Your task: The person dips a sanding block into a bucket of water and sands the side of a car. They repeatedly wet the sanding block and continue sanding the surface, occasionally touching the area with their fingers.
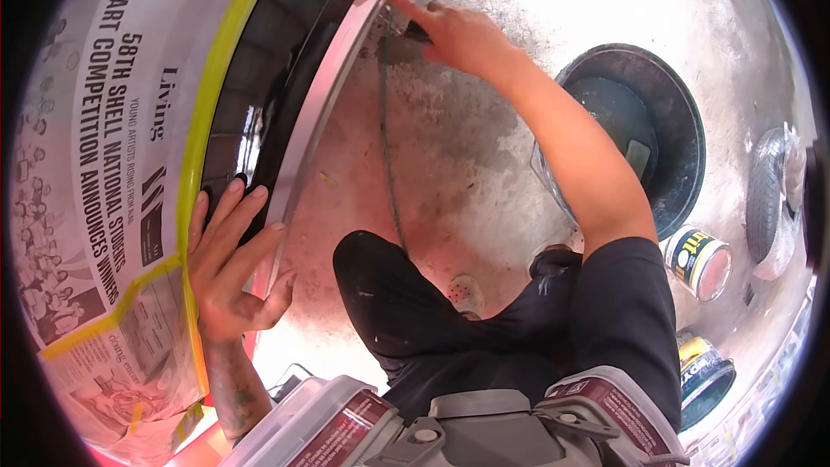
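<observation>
My left hand [233,264] rests with fingers spread on a glossy black strip [259,112] beside a pale pinkish panel edge [324,95]. My right hand [462,37] is stretched forward to the far part of that edge. Its index finger points out against the edge, while the other fingers curl around a small dark object that I cannot make out. Yellow masking tape [210,95] runs along the black strip and holds down newspaper [112,164] covering the surface on the left.
A black bucket [692,112] with water and a pale block inside stands right of my right arm. Near it are a paint can [697,263], another open container [707,393] and a tire [765,199]. A thin hose or cord [386,138] crosses the concrete floor. Respirator cartridges [333,424] fill the bottom edge.
</observation>
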{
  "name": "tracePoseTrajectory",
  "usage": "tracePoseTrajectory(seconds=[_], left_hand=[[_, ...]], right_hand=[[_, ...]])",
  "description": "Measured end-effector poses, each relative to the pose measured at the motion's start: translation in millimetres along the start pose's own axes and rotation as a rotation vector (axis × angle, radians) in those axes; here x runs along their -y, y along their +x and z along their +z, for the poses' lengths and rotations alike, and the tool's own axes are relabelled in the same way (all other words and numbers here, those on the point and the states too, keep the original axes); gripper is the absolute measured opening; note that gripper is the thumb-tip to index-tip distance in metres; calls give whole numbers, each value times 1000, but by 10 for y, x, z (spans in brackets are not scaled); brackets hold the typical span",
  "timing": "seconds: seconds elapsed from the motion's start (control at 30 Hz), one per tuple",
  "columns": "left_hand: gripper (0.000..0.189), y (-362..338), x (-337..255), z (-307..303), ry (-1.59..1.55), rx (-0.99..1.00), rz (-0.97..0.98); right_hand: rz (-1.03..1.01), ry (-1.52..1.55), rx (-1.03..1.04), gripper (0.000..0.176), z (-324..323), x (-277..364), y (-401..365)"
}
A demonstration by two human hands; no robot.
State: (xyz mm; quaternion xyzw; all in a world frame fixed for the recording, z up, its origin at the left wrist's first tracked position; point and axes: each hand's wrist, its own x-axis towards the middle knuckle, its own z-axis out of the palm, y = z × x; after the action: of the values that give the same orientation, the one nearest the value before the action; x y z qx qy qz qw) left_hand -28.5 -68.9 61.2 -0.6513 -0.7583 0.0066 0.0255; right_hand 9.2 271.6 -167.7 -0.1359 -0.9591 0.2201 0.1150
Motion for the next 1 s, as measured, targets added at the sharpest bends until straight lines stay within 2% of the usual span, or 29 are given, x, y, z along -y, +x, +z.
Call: tracePoseTrajectory(seconds=[0.1, 0.2, 0.3, 0.4, 0.5, 0.6, 0.7, 0.8, 0.9, 1.0], left_hand=[[34, -21, 12, 2, 4, 23, 0], [40, -46, 23, 1, 10, 53, 4], [40, -51, 15, 18, 21, 41, -2], [40, -50, 14, 15, 37, 48, 1], [40, -57, 17, 10, 43, 53, 1], [37, -53, 13, 18, 43, 40, -1], [32, -55, 6, 23, 48, 31, -7], [32, -61, 7, 18, 50, 38, -10], [32, -62, 5, 13, 50, 43, -10], [32, -59, 6, 13, 49, 41, -5]], right_hand=[[-76, -37, 76, 108, -11, 57, -108], [-136, 82, -112, 108, 160, -250, -133], [65, 118, -120, 108, 132, -425, -33], [7, 327, -141, 98, -96, -376, -59], [29, 295, -50, 111, -218, -299, -18], [38, 302, -15, 108, -177, -232, 66], [116, 147, 69, 110, -245, -126, 69], [199, 106, 208, 92, -481, 18, -4], [104, 28, -36, 99, -87, -78, -8], [31, 13, -117, 107, 70, -112, 10]])
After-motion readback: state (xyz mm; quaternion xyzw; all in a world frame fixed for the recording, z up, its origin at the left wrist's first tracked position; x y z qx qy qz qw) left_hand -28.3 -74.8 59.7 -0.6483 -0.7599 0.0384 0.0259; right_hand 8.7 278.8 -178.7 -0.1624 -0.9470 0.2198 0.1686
